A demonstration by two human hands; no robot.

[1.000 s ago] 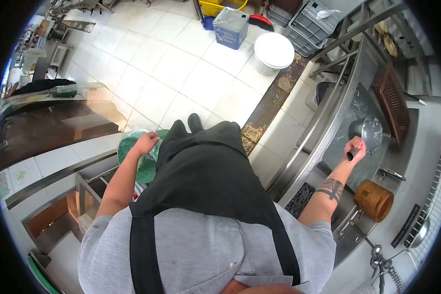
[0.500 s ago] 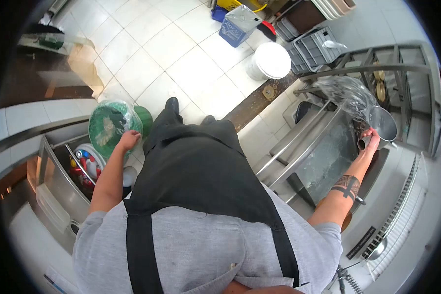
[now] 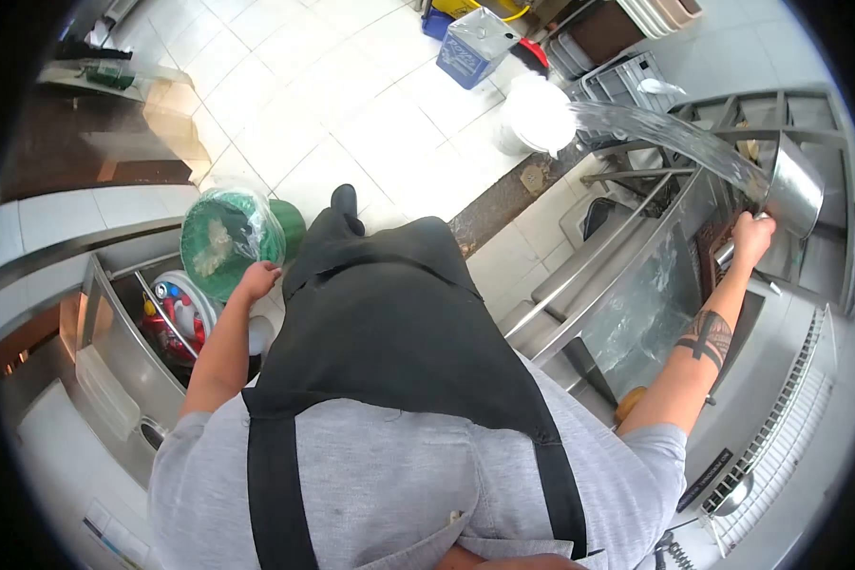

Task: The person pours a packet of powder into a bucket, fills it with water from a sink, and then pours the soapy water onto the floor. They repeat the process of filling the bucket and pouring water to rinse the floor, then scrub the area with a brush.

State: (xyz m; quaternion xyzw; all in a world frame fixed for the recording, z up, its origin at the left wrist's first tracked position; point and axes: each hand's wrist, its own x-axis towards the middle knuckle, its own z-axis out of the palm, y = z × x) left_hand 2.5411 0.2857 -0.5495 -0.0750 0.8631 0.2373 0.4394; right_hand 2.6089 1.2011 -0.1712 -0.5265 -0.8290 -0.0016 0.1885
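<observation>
My right hand [image 3: 752,237] is wrapped round the handle of a metal saucepan [image 3: 800,187], held tilted over the far end of the sink. A stream of water [image 3: 674,131] arcs out of it toward the upper left, its end overlapping the white bucket [image 3: 539,116] in this view. Below that arm is a steel sink [image 3: 636,309] with wet, shiny water in its basin. At my other side, my left hand [image 3: 259,280] has its fingers closed at the rim of a green bin [image 3: 199,271], which has a clear plastic liner and some pale scraps inside.
A blue-and-white box [image 3: 473,49] stands on the tiled floor [image 3: 351,85] beyond the white bucket. Grey crates [image 3: 627,81] and a metal rack [image 3: 731,109] are at the upper right. On the left, a container of cans and bottles [image 3: 176,313] sits beside the bin.
The saucepan has swung up and away to the right, its mouth now turned left. The splash has become a long arc of water. My left hand stays at the bin's rim.
</observation>
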